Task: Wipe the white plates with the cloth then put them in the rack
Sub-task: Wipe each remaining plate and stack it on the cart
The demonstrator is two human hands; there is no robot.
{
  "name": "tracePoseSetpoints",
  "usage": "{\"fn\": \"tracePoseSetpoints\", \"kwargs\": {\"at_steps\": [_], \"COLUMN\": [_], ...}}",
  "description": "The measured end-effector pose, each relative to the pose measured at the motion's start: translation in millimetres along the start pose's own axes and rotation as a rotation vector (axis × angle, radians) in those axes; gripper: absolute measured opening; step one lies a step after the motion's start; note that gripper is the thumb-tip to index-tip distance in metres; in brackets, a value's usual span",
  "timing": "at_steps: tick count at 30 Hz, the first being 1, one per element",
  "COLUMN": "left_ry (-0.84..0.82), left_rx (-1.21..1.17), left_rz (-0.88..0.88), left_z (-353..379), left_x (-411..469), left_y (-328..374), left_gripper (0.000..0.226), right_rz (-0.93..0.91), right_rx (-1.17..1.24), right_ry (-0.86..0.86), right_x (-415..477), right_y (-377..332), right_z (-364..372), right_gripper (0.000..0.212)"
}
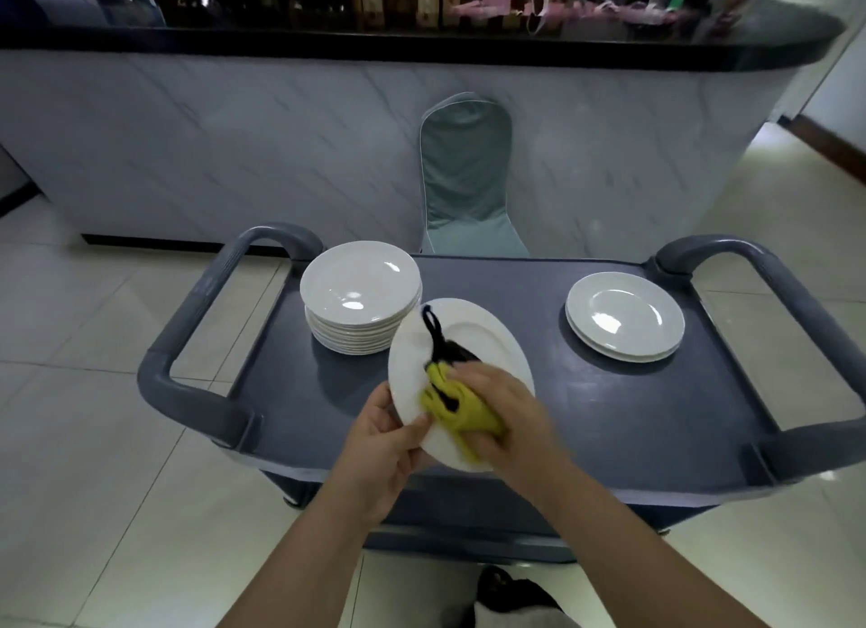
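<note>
Head view; dial centred on the held plate, 12 o'clock pointing away from the person.

The held plate (473, 332) is white and tilted, with its face toward the camera; it is raised above the near-left part of the cart top. The left hand (389, 433) grasps the rim at 7 o'clock; the thumb lies over the front of the rim, and the other fingers are behind the plate, out of sight. The right hand (496, 402) is closed around a yellow cloth (452, 407) and presses it against the lower half of the plate face, toward 5 o'clock; the hand is motion-blurred, so single finger positions cannot be told. A black loop (433, 327) on the cloth lies across the plate face toward 11 o'clock.

The tall stack (361, 285) of white plates stands on the cart top at 10 o'clock; its near edge is hidden behind the held plate. The low stack (625, 316) of a few white plates stands at 2 o'clock, well apart from the tall stack and from both hands.

The cart (609, 416) is grey-blue with a flat top; a left handle (201, 346) loops at the 9 o'clock end and a right handle (796, 309) at the 3 o'clock end. At 12 o'clock, beyond the cart, a chair (464, 177) in a pale green cover stands before a marble-patterned counter (234, 135); the floor (93, 416) is pale tile.
</note>
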State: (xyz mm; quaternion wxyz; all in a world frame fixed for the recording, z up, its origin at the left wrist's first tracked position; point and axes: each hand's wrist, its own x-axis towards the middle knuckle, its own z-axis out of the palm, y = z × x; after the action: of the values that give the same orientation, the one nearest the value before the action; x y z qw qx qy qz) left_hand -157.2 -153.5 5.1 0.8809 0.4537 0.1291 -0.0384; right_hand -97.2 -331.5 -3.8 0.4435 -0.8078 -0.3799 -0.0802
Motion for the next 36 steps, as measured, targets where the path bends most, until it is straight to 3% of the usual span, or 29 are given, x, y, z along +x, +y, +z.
{"fn": "tracePoseSetpoints", "kwargs": {"at_steps": [2, 5, 8, 10, 14, 17, 19, 21, 24, 28, 31, 34, 36], "left_ry": [-0.008, -0.066, -0.132, -0.129, -0.087, -0.087, -0.091, -0.111, -0.129, -0.066, 0.004, 0.031, 0.036], "left_rx": [0.007, 0.037, 0.140, 0.187, 0.147, 0.189, 0.206, 0.184, 0.079, -0.068, -0.231, -0.270, -0.301], "left_rz": [0.000, -0.029, -0.038, -0.029, -0.004, -0.027, -0.070, -0.096, -0.088, -0.053, -0.051, -0.072, -0.079], "left_z": [-6.4, -6.2, 1.3, 5.3, 1.4, -1.1, 0.1, 0.7, -6.8, -19.4, -11.7, 6.5, 10.0], "left_x": [-0.9, -2.2, 0.0, 3.8, 10.1, 8.5, 5.5, 1.3, -4.7, -5.3, 3.4, 13.8, 16.8], "left_y": [1.0, -2.2, -2.1, 1.0, 6.1, -0.2, -6.1, -6.3, 3.7, 12.5, 7.2, 0.5, 0.9], "left_gripper": [0.046, 0.046, 0.049, 0.051, 0.053, 0.051, 0.042, 0.039, 0.051, 0.053, 0.051, 0.050, 0.048], "right_rz": [0.000, 0.353, 0.482, 0.335, -0.119, -0.245, -0.152, 0.103, 0.430, 0.626, 0.490, 0.161, 0.081], "right_rx": [0.005, 0.265, 0.113, 0.109, -0.142, -0.222, -0.134, 0.082, 0.174, 0.298, 0.326, 0.023, -0.094], "right_ry": [0.031, 0.316, 0.399, 0.329, -0.013, -0.128, -0.104, 0.014, 0.145, 0.373, 0.488, 0.254, 0.195], "right_x": [-22.0, -7.6, 47.0, 72.0, 53.5, 40.7, 54.0, 75.7, 87.5, 34.0, -11.6, -22.8, -20.5], "right_y": [19.4, 41.4, 37.8, 14.4, -8.9, 0.6, 3.2, 2.6, 17.9, 24.4, -2.4, -28.5, -26.1], "right_z": [-14.0, -32.4, -39.8, -29.0, 6.1, 1.3, -6.1, -16.8, -37.3, -41.0, -8.2, 33.0, 35.9], "right_gripper": [0.050, 0.034, 0.036, 0.042, 0.052, 0.052, 0.049, 0.043, 0.044, 0.034, 0.037, 0.044, 0.046]}}
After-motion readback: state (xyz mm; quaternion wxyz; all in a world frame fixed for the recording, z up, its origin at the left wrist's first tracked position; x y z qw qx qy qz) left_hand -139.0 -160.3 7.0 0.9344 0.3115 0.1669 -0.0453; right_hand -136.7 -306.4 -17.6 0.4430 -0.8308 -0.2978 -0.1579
